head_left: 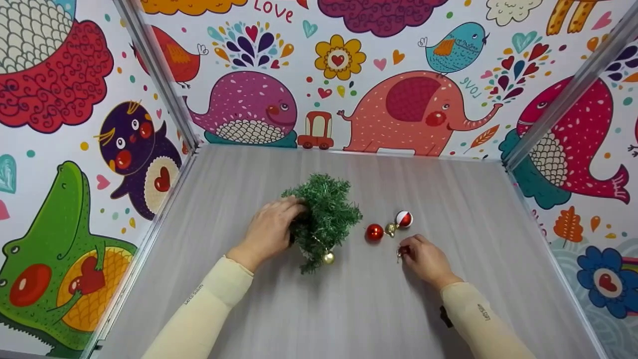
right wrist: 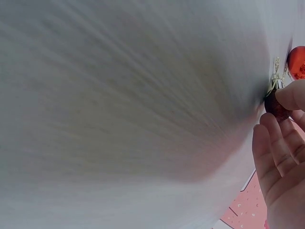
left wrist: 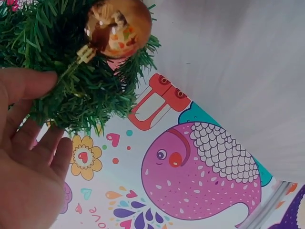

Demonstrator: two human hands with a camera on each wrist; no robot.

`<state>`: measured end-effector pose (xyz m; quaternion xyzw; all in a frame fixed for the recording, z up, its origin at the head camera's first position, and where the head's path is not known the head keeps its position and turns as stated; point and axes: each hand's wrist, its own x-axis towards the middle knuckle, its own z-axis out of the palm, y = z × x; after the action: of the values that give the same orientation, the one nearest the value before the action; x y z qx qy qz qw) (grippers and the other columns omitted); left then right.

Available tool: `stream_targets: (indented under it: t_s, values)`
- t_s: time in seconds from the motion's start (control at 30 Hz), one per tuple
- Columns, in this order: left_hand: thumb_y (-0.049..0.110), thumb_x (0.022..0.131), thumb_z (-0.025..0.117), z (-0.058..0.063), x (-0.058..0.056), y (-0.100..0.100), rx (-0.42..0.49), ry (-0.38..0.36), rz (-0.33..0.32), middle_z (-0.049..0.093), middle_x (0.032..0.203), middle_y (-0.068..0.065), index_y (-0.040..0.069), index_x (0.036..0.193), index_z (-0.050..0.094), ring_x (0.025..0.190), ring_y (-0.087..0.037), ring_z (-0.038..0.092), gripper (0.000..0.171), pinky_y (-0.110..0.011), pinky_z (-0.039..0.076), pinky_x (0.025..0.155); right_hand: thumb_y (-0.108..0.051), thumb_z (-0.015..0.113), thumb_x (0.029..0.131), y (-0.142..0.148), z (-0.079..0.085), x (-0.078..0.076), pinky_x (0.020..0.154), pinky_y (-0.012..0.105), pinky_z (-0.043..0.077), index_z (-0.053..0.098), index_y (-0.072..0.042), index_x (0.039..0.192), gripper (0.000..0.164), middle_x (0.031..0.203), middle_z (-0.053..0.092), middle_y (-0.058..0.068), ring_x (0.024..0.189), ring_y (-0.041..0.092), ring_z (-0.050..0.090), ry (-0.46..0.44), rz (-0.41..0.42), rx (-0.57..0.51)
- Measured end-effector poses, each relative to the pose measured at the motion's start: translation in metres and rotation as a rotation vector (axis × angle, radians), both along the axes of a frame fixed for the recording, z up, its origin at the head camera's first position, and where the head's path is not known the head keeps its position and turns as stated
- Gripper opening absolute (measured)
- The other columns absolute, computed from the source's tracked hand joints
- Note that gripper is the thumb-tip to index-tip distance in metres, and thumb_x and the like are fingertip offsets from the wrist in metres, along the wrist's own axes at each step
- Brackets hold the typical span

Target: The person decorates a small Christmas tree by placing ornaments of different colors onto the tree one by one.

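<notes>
A small green artificial Christmas tree (head_left: 331, 207) is at the middle of the table, and my left hand (head_left: 270, 225) grips it from its left side. From its near branches hangs a gold bauble (head_left: 328, 258), large and shiny in the left wrist view. My right hand (head_left: 428, 262) pinches a dark red bauble (right wrist: 276, 106) between thumb and fingers, its gold cap and loop sticking out. Just beyond that hand lie a shiny red bauble (head_left: 374, 232), a small gold ornament (head_left: 390, 229) and a red-and-white bauble (head_left: 404, 219). Branches hide part of the left fingers.
The grey wood-grain table (head_left: 239, 169) is enclosed at the back and sides by panels (head_left: 319, 30) printed with cartoon animals. Metal posts (head_left: 164, 75) stand at the corners. Table surface shows to the right of the ornaments and in front of the tree.
</notes>
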<state>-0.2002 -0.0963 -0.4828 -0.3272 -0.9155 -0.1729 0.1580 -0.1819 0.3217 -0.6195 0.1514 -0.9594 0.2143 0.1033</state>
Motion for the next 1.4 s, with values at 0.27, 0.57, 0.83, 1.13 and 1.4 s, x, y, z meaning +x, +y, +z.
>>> stream_targets:
  t_s: [0.27, 0.57, 0.83, 1.13, 1.4]
  values:
    - [-0.017, 0.076, 0.059, -0.002, -0.003, -0.001, -0.009, -0.003, 0.014, 0.06, 0.135, -0.011, 0.007, 0.121, 0.066, 0.127, -0.031, 0.053, 0.052, -0.048, 0.04, 0.106, 0.001, 0.076, 0.079, -0.001, 0.0, 0.0, 0.071, 0.043, 0.053, 0.07, -0.007, 0.1, 0.023, 0.096, 0.062, 0.006, 0.078, 0.02, 0.061, 0.01, 0.006, -0.002]
    - [-0.018, 0.075, 0.061, -0.003, -0.005, -0.003, 0.0, 0.001, 0.012, 0.06, 0.136, -0.012, 0.007, 0.121, 0.066, 0.126, -0.031, 0.054, 0.053, -0.049, 0.041, 0.105, 0.0, 0.076, 0.079, -0.002, -0.002, 0.0, 0.069, 0.044, 0.053, 0.07, -0.007, 0.098, 0.022, 0.095, 0.062, 0.006, 0.077, 0.02, 0.061, 0.033, 0.0, -0.016]
    - [-0.018, 0.074, 0.059, -0.004, -0.005, -0.003, 0.011, 0.006, 0.006, 0.06, 0.135, -0.011, 0.007, 0.12, 0.066, 0.126, -0.031, 0.055, 0.053, -0.049, 0.041, 0.105, 0.0, 0.076, 0.079, -0.002, -0.001, -0.001, 0.072, 0.043, 0.053, 0.07, -0.007, 0.1, 0.023, 0.097, 0.062, 0.006, 0.08, 0.02, 0.062, 0.008, 0.004, -0.009]
    - [-0.017, 0.076, 0.056, -0.002, -0.005, -0.003, -0.011, 0.04, -0.008, 0.059, 0.136, -0.008, 0.006, 0.121, 0.066, 0.128, -0.029, 0.053, 0.052, -0.048, 0.041, 0.105, 0.001, 0.077, 0.078, 0.0, 0.0, 0.0, 0.07, 0.042, 0.052, 0.07, -0.007, 0.099, 0.023, 0.096, 0.062, 0.005, 0.076, 0.019, 0.06, -0.002, 0.004, -0.031]
    - [-0.018, 0.073, 0.06, -0.002, -0.003, -0.002, -0.013, 0.029, -0.005, 0.058, 0.138, -0.01, 0.005, 0.122, 0.065, 0.128, -0.03, 0.052, 0.054, -0.05, 0.039, 0.106, 0.001, 0.075, 0.079, -0.001, 0.014, 0.003, 0.073, 0.039, 0.054, 0.071, -0.008, 0.102, 0.024, 0.097, 0.063, 0.002, 0.079, 0.016, 0.063, -0.04, -0.002, -0.064]
